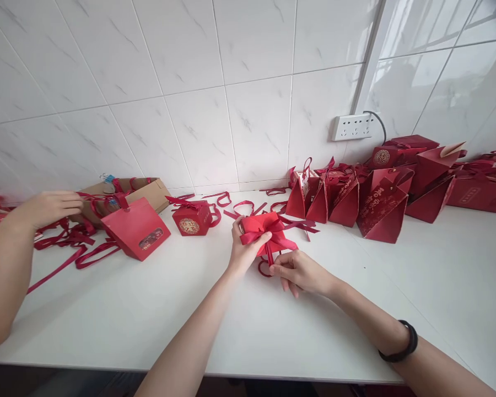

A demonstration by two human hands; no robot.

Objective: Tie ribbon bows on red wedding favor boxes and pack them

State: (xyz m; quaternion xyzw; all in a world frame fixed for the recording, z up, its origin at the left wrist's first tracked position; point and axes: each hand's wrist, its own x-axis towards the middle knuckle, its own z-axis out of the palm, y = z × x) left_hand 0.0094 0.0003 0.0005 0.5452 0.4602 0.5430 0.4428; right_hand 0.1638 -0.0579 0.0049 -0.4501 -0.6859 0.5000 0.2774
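Nothing readable: gold characters on large red bag point(385, 208), round gold emblem point(189, 226) on small red box point(204, 218), all illegible.

Looks like a small indoor packing spot to me, like a gift-wrapping workshop, tho I can't tell if it's in a home or business. Main giveaway is the long white worktable point(182, 314) with red gift boxes point(382, 204) bunched up at 1 to 2 o'clock, then an open cardboard carton point(155, 193) and messy loose ribbons point(72, 242) around 10 to 11. There's also a second person's hand point(58, 209) at 10. Marble-look tiled wall point(256, 44) at 12, multi-outlet socket strip point(355, 127) at 1, and bright window-like reflections point(438, 77) in the tiles past it.
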